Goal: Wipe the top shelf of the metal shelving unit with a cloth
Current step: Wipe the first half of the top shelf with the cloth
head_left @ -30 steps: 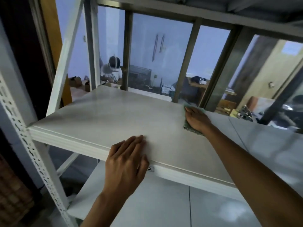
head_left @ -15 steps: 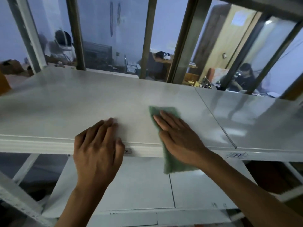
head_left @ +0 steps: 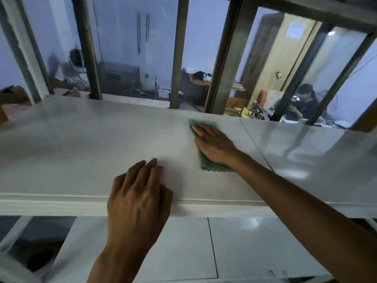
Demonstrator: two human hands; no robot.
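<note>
The white top shelf point(head_left: 81, 152) of the metal shelving unit runs across the whole view. A green cloth point(head_left: 206, 166) lies flat on it right of centre, reaching toward the far edge. My right hand point(head_left: 214, 144) presses flat on the cloth, fingers pointing up-left, and covers most of it. My left hand point(head_left: 138, 193) rests palm-down on the shelf's front edge, fingers loosely together, holding nothing.
A lower white shelf point(head_left: 244, 242) lies beneath the front edge. Behind the top shelf stand dark metal window posts point(head_left: 222, 64) with glass; a room with seated people is beyond. A seam point(head_left: 255, 144) divides the shelf panels to the right.
My right hand has pushed the cloth from the shelf's front edge, where it hung over, away toward the back. The left hand stays on the front edge.
</note>
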